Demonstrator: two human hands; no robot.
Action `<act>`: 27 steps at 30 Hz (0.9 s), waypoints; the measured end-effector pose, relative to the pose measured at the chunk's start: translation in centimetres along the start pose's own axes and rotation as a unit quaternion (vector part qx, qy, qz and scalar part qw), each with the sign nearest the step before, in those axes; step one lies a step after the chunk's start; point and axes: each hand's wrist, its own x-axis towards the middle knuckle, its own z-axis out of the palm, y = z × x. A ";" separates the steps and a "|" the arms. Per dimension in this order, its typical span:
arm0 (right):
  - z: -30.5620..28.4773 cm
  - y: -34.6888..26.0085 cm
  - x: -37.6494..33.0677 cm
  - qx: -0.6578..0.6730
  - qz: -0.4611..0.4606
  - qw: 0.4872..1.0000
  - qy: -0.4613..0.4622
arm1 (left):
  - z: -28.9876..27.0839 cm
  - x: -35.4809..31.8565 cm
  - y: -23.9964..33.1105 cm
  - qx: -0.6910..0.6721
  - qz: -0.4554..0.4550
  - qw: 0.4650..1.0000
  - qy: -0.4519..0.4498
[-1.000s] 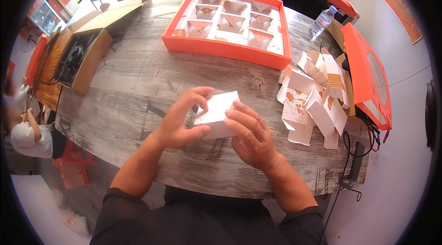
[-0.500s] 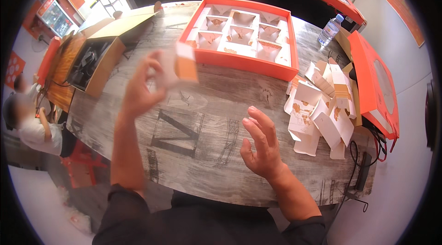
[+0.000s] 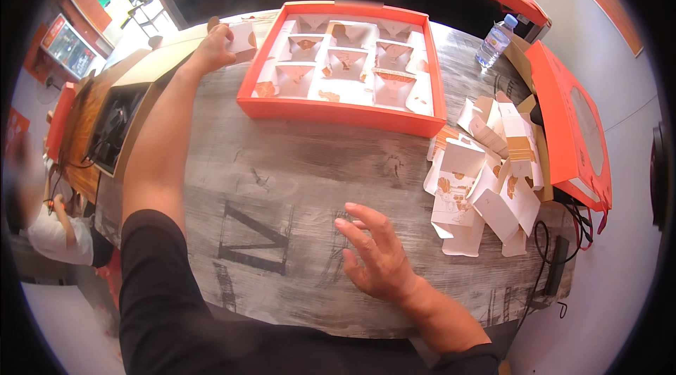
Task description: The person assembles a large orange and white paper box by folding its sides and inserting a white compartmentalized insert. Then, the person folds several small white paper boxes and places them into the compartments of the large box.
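My left hand (image 3: 211,51) reaches far out and holds a small white folded paper box (image 3: 243,37) just left of the orange tray (image 3: 338,111), beside its far left corner. The tray's white compartments hold several small folded boxes. My right hand (image 3: 377,252) rests open, fingers spread, on the grey wooden table (image 3: 282,185) near its front edge. A pile of flat and half-folded white paper boxes (image 3: 486,178) lies to the right of that hand.
An orange lid (image 3: 570,128) leans at the table's right edge, with black cables (image 3: 556,262) below it. A plastic water bottle (image 3: 493,40) stands at the far right. A brown cardboard box (image 3: 120,121) sits at the left. A person (image 3: 42,227) crouches at the far left.
My left hand has carried the folded box from the table's middle out to the tray's far left corner. My right hand has let go and dropped flat onto the table.
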 end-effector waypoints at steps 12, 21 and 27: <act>-0.1 -0.6 0.0 0.054 0.043 0.998 -0.008 | 5.9 1.1 -0.6 0.102 -0.053 0.993 0.031; -0.1 -0.5 0.1 0.057 0.037 0.998 -0.005 | 2.6 -2.4 1.7 0.080 0.089 0.974 0.193; 0.6 0.3 -0.8 0.047 -0.006 0.999 -0.015 | -0.7 -9.6 19.5 -0.118 0.235 0.942 0.207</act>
